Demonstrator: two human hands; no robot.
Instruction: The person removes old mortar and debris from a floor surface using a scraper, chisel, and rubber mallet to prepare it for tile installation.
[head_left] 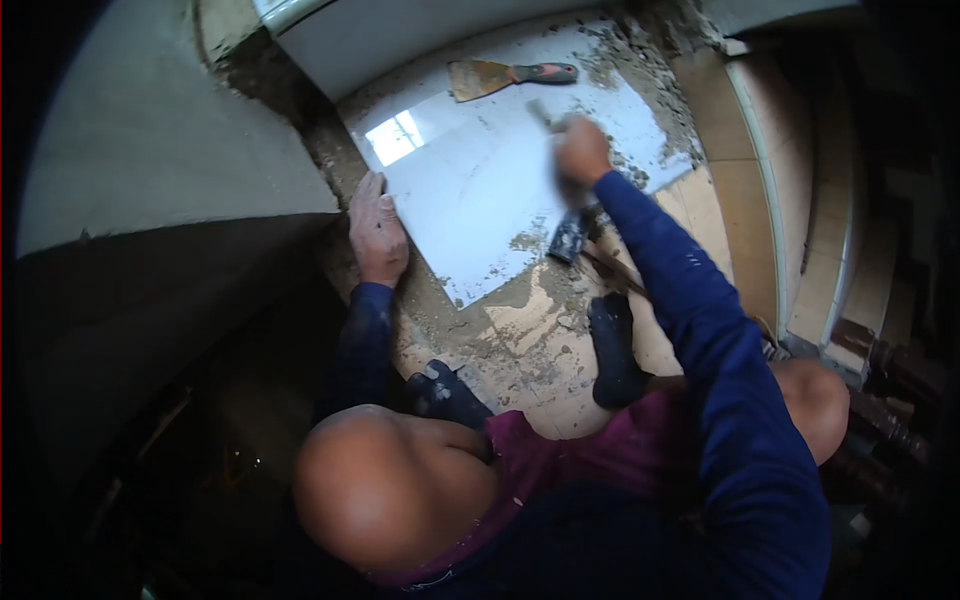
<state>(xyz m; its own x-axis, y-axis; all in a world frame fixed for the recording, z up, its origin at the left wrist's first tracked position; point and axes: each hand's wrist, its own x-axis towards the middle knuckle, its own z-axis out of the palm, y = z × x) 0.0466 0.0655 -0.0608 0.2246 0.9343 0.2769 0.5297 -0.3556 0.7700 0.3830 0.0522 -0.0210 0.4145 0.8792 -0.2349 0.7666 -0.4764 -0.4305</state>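
A large white tile [470, 185] lies in front of me, with grey mortar crumbs scattered over it. Along its left edge rests my left hand [378, 232], fingers stretched out and holding nothing. My right hand [583, 152] is closed above the right part of the tile. From its fist sticks the pale grey end of a tool [540, 114], too smeared by motion to name. Just below that hand is a dark mallet-like head [567, 236], lying at the tile's edge near my foot. A scraper [510, 76] with a rusty blade and black-red handle lies flat at the tile's far side.
Loose mortar [640, 75] covers the far right corner. Tan steps [735, 150] curve down on the right. A grey wall block [170, 130] stands at the left. My socked feet [615, 350] are on the dirty beige floor [540, 380] near the tile.
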